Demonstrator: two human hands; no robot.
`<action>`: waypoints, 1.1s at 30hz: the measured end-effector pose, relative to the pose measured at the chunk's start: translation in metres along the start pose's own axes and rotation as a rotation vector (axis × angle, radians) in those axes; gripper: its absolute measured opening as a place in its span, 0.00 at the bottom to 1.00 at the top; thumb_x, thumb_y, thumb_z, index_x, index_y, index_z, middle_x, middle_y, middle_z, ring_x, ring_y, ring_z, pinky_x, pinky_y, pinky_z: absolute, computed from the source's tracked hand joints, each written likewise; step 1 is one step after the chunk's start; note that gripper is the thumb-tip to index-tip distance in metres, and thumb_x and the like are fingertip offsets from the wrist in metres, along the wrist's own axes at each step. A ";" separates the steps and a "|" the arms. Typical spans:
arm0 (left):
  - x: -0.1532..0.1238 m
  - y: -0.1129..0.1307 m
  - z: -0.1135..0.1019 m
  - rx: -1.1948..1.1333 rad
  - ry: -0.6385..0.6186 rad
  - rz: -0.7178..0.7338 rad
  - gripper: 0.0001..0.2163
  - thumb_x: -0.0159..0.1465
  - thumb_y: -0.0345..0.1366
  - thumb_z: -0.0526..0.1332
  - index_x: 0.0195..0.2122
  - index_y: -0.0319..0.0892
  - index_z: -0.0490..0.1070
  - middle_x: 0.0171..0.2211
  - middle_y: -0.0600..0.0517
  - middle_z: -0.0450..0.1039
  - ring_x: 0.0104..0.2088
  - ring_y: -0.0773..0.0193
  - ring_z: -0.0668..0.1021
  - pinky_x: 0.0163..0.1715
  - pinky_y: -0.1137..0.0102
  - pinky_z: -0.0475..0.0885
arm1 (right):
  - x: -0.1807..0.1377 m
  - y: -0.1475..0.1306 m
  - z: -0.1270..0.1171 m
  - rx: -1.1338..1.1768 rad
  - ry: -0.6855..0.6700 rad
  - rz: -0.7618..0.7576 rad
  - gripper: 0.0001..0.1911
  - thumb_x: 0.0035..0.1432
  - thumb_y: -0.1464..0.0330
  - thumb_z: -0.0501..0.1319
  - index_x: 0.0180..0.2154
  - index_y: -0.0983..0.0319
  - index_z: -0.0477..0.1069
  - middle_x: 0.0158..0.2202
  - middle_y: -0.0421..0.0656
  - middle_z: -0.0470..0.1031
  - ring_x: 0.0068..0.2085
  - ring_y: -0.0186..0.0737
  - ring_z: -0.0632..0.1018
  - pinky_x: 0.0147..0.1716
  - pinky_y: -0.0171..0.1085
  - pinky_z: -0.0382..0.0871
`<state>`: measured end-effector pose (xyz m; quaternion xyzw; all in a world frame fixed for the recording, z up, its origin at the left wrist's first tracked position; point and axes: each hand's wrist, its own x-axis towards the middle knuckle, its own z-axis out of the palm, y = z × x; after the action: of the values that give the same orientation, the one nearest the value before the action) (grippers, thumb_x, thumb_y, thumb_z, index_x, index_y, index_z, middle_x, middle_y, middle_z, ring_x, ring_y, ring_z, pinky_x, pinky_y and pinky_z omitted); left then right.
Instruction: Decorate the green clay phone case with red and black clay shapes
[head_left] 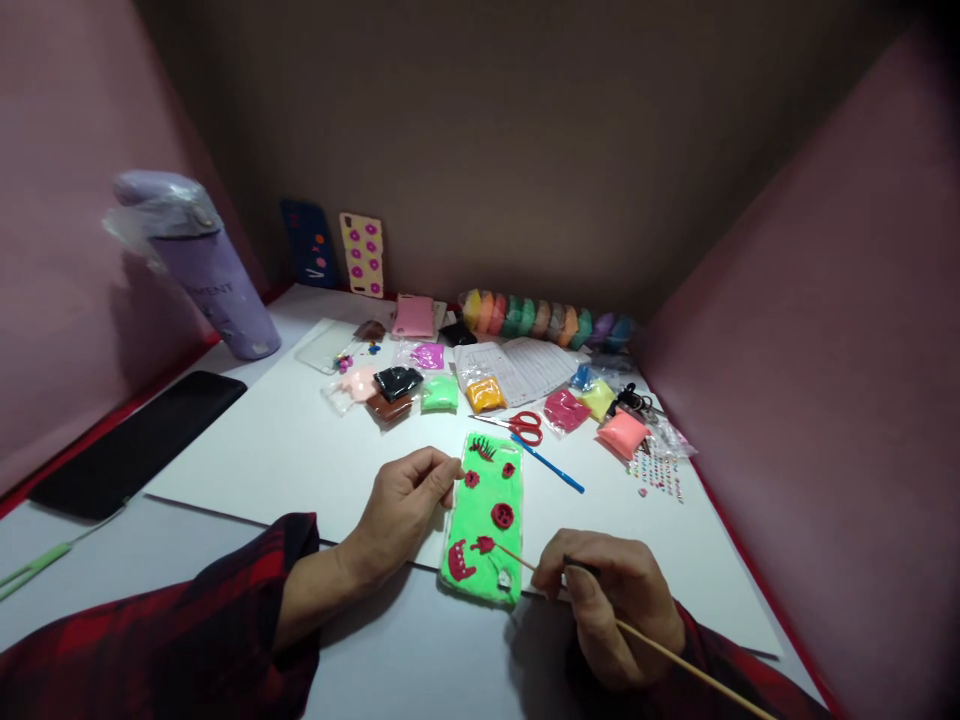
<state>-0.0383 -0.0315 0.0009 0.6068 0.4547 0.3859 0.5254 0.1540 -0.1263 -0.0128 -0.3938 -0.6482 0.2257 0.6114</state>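
Observation:
A phone case point(469, 525) covered in bright green clay lies across the front edge of the white board, with dark red clay shapes and a few black strands on it. My left hand point(397, 512) pinches its upper left edge between thumb and fingers. In my right hand point(619, 600) is a thin wooden skewer point(686, 665), gripped like a pen. Its tip touches a small red clay shape point(484, 545) low on the case. A dark bit point(581, 565) shows between my right thumb and forefinger; I cannot make out what it is.
Beyond the case lie red-handled scissors point(527, 428), a blue stick point(551, 465) and several clay packets point(439, 393). A purple bottle point(221, 285) and a black phone point(142, 440) are at left. Two decorated cases point(362, 255) lean on the back wall. Pink panels flank the table.

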 end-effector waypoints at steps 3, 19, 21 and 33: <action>0.001 0.000 0.000 -0.014 -0.009 -0.014 0.14 0.63 0.42 0.57 0.25 0.38 0.69 0.19 0.58 0.64 0.20 0.72 0.62 0.21 0.75 0.57 | 0.000 0.001 -0.001 -0.001 -0.004 0.008 0.06 0.62 0.70 0.56 0.42 0.58 0.68 0.27 0.43 0.76 0.28 0.39 0.78 0.24 0.36 0.71; 0.002 0.001 0.001 -0.002 -0.019 -0.021 0.13 0.63 0.42 0.58 0.26 0.38 0.70 0.19 0.57 0.64 0.20 0.72 0.62 0.20 0.75 0.57 | -0.001 0.004 -0.001 -0.011 0.010 0.015 0.06 0.60 0.70 0.58 0.40 0.59 0.69 0.28 0.44 0.77 0.30 0.40 0.78 0.26 0.37 0.72; 0.001 0.000 0.001 -0.012 -0.022 -0.018 0.13 0.63 0.42 0.58 0.27 0.38 0.70 0.19 0.57 0.64 0.20 0.72 0.62 0.20 0.75 0.57 | -0.001 0.005 -0.002 -0.010 0.006 0.016 0.06 0.60 0.70 0.58 0.41 0.59 0.70 0.28 0.44 0.77 0.31 0.41 0.79 0.26 0.38 0.72; 0.001 0.000 0.000 -0.005 -0.024 0.000 0.12 0.63 0.41 0.59 0.26 0.39 0.71 0.19 0.57 0.64 0.19 0.72 0.62 0.19 0.75 0.58 | -0.003 0.005 0.000 -0.061 0.001 0.006 0.05 0.61 0.69 0.58 0.41 0.57 0.69 0.27 0.43 0.76 0.29 0.40 0.78 0.23 0.37 0.71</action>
<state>-0.0376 -0.0304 0.0013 0.6102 0.4476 0.3797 0.5321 0.1553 -0.1261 -0.0188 -0.4142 -0.6533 0.2076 0.5988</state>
